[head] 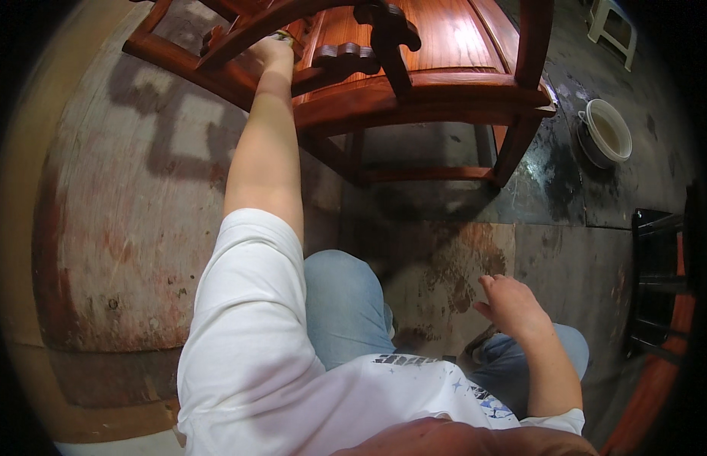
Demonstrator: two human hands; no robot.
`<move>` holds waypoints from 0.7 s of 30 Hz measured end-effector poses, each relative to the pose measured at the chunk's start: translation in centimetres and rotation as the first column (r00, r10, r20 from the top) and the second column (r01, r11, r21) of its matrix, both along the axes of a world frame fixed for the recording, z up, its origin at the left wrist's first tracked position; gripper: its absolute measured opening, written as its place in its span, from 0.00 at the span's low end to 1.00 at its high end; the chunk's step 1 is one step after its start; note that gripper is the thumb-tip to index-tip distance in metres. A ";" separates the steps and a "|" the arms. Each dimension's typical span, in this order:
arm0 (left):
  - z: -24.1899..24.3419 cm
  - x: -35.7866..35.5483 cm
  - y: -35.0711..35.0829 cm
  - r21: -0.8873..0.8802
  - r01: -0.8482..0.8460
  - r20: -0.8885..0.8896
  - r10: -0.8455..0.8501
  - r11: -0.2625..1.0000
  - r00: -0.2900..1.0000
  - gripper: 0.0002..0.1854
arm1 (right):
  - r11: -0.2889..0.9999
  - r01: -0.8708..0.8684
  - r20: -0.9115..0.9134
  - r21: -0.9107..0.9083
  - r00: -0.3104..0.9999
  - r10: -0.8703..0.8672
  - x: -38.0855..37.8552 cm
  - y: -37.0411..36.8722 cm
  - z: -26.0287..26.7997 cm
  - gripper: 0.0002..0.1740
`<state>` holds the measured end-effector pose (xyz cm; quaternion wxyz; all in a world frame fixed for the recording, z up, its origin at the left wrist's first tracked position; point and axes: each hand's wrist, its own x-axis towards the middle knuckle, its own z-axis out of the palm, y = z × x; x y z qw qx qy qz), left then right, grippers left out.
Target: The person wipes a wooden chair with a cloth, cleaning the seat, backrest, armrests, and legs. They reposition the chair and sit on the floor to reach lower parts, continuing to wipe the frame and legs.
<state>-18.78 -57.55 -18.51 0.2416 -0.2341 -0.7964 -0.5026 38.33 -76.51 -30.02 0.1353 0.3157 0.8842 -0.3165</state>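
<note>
A reddish-brown wooden armchair (pixel 421 94) with a glossy seat, scrolled arm supports and an openwork side stands before me at the top. My left arm reaches up to it; my left hand (pixel 273 48) is among the frame parts at the chair's back, closed on a small yellowish and dark item (pixel 285 37) that is mostly hidden, perhaps a pad or cloth. Near my right knee, my right hand (pixel 508 302) hovers with its fingers slightly bent and apart, holding nothing.
A white-rimmed bucket (pixel 608 132) of cloudy liquid stands on the wet, dark floor right of the chair. Behind it is a white plastic stool (pixel 614 31). Dark glossy furniture (pixel 655 279) lines the right edge. Stained boards (pixel 142 245) cover the floor at left.
</note>
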 end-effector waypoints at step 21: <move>1.7 2.9 -3.0 -0.854 -0.278 -0.376 -0.152 0.439 0.914 0.16 | 1.000 -0.012 -0.063 0.027 0.998 0.014 0.0 -0.2 0.1 0.18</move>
